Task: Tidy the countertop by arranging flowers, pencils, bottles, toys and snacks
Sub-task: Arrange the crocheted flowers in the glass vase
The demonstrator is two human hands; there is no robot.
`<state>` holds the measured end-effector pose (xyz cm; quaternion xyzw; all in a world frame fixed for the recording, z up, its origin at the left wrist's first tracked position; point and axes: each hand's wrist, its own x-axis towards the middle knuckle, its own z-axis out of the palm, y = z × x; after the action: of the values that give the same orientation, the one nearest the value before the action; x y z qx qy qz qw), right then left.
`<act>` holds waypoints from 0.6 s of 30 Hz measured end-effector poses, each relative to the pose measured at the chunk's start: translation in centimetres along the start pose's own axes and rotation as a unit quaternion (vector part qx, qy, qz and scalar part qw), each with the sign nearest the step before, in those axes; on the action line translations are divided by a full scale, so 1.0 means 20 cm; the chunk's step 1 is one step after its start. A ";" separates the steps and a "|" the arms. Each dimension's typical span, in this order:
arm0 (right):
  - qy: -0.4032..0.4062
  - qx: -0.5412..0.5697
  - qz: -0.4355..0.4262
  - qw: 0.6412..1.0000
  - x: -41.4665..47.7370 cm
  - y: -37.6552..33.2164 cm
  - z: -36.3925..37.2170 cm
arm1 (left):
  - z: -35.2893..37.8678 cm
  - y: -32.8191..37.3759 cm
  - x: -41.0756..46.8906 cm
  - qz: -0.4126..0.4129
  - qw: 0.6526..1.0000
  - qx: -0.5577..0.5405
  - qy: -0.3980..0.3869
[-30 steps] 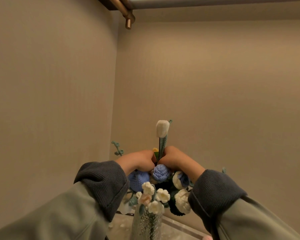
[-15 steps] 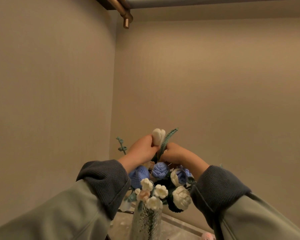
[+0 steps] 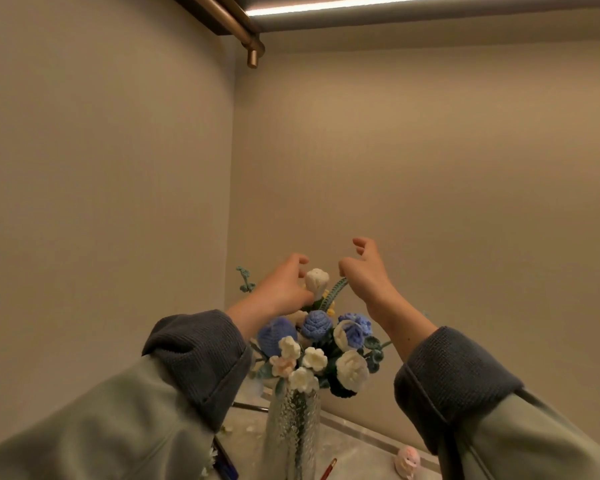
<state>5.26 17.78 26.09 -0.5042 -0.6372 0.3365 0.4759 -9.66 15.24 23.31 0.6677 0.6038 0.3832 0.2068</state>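
A textured glass vase point(image 3: 293, 431) on the marble countertop point(image 3: 355, 448) holds a bouquet of crocheted blue and white flowers point(image 3: 321, 351). A white tulip point(image 3: 316, 279) with a green leaf stands tallest in the bunch. My left hand point(image 3: 283, 285) is at the tulip's left side, its loosely spread fingertips touching the bud. My right hand point(image 3: 366, 271) hovers just right of the tulip with relaxed, slightly curled fingers and holds nothing.
The vase stands in a corner between two beige walls. A red pencil point(image 3: 328, 469) and a blue pen point(image 3: 226, 463) lie on the counter beside it. A small pink toy point(image 3: 408, 462) sits to the right. A brass rail end point(image 3: 253, 57) hangs overhead.
Both hands gripped the tulip stem low in the bouquet, then rose. My right hand has let go and lifted away to the right; my left hand's fingers have loosened at the bud.
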 end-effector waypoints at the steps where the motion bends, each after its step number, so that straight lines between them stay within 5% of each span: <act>1: 0.004 0.009 -0.017 1.000 -0.04 -0.02 -0.01 | -0.01 0.03 -0.04 0.010 1.000 -0.019 0.020; 9: -0.005 0.185 -0.230 0.956 -0.50 -0.08 -0.16 | 0.04 0.21 -0.55 0.160 0.924 -0.242 0.249; 18: -0.123 0.121 -0.334 0.927 -0.91 0.39 -0.21 | 0.41 -0.02 -0.99 0.069 0.924 -0.262 0.269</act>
<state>12.40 2.06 15.43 -0.1557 -0.7767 0.2922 0.5359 -3.24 -2.22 12.78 0.5021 0.4671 0.7060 0.1771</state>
